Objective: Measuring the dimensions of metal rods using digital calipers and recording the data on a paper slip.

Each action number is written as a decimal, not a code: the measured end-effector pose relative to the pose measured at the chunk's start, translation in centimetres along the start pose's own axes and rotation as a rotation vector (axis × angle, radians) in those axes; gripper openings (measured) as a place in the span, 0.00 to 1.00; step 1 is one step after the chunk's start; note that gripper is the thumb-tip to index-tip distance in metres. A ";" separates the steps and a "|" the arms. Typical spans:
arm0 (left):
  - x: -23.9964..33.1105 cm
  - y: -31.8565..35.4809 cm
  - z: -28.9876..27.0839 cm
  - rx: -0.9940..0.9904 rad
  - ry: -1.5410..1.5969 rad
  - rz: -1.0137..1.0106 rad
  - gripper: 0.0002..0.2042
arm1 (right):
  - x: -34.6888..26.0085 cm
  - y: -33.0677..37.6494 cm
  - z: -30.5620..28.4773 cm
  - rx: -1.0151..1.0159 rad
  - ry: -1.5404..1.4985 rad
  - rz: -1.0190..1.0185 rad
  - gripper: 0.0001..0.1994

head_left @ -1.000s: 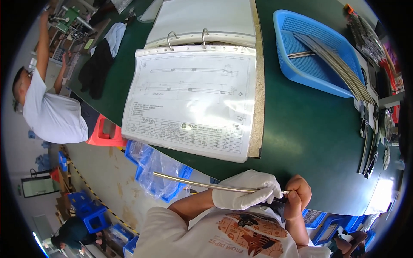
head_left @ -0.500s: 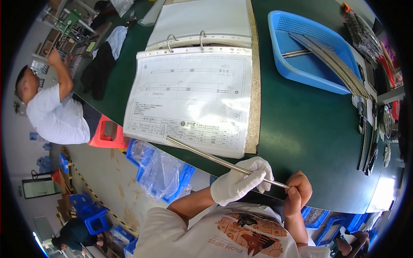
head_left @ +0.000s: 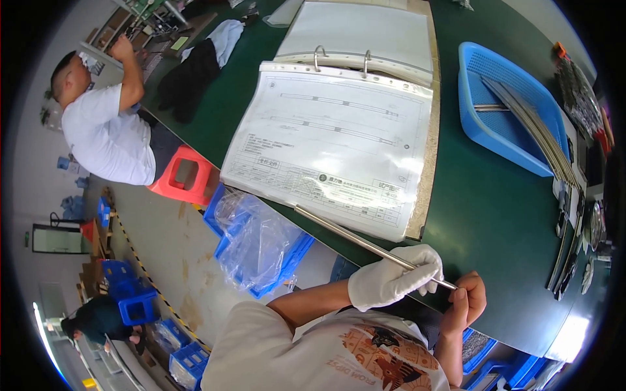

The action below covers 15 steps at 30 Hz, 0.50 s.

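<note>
A slim metal rod (head_left: 355,238) lies slantwise across both my hands at the table's near edge. My left hand (head_left: 396,279), in a white glove, is closed around the rod toward its lower right part. My bare right hand (head_left: 467,301) pinches the rod's narrower right end between thumb and fingers. The far tip of the rod points up and left, over the lower edge of an open ring binder (head_left: 339,150). Line drawings of long rods show on the binder's page, under a shiny clear sleeve.
A blue plastic basket (head_left: 471,117) holds several metal rods at the right of the green table (head_left: 450,228). Calipers and other tools (head_left: 566,251) lie beyond it. Below the left edge are blue crates with clear bags (head_left: 254,241) and a red stool (head_left: 184,174). A co-worker (head_left: 107,133) sits at the left.
The view has shifted, so table, binder and basket appear farther right. Both hands still hold the rod in much the same grip.
</note>
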<state>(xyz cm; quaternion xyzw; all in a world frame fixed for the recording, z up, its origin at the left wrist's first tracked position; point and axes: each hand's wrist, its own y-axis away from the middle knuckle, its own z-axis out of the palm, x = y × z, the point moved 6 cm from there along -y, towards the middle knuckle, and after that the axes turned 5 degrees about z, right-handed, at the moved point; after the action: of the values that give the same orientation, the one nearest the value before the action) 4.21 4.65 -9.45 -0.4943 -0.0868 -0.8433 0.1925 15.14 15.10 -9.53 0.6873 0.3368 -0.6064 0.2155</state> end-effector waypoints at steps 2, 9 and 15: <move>-0.3 0.1 0.1 0.003 -0.026 0.076 0.10 | 0.2 0.0 0.0 0.016 -0.007 0.011 0.14; 0.4 0.3 0.0 -0.025 -0.093 0.103 0.09 | 0.1 0.2 0.1 0.014 -0.044 0.035 0.12; 0.4 0.5 0.0 0.000 -0.153 0.165 0.10 | 0.1 0.2 0.1 0.012 0.005 -0.017 0.12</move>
<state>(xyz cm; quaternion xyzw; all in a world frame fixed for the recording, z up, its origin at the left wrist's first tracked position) 4.27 4.10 -9.12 -0.5628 -0.0602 -0.7842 0.2542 15.22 14.85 -9.65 0.6870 0.3396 -0.6087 0.2054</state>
